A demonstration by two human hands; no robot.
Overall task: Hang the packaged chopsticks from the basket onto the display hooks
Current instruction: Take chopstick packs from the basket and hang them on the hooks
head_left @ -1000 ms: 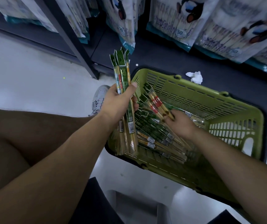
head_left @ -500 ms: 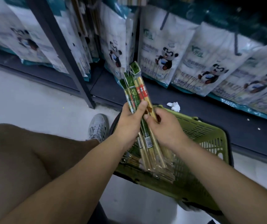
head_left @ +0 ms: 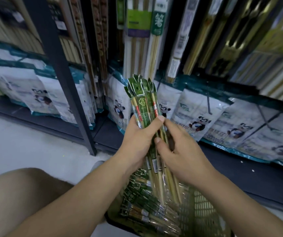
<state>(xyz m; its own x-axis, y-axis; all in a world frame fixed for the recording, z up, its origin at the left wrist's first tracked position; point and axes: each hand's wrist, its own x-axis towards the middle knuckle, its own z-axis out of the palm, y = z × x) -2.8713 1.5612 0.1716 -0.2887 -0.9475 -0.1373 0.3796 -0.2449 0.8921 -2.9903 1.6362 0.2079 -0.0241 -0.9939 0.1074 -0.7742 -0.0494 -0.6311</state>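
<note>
A bundle of clear-wrapped bamboo chopstick packs with green card headers (head_left: 142, 103) stands nearly upright in front of the shelving, held by both hands at mid-length. Its header tabs point up and its pale stick ends point down over the basket. At least four header tabs fan out at the top; motion blur hides the exact count.

The left hand (head_left: 137, 142) grips the bundle from the left, with the thumb laid across the front of the packs and the fingers (head_left: 138, 124) wrapped behind. The right hand (head_left: 183, 156) meets it from the right, just below. Its thumb presses on the front of the wrappers and its fingers curl round the right edge, so both hands are clenched on the same bundle and touch each other.

Below them sits one olive-green slatted plastic basket (head_left: 204, 207), partly cut off by the frame's lower edge. In it lies a loose heap of more green-headed chopstick packs (head_left: 142, 199), too many and too blurred to count.

Behind the bundle, long chopstick packages hanging in rows (head_left: 152, 40) fill the upper display. Beneath them white bags printed with pandas (head_left: 199, 117) lean along the bottom shelf. One dark metal upright post (head_left: 60, 74) slants down to the pale floor (head_left: 26, 142) on the left.
</note>
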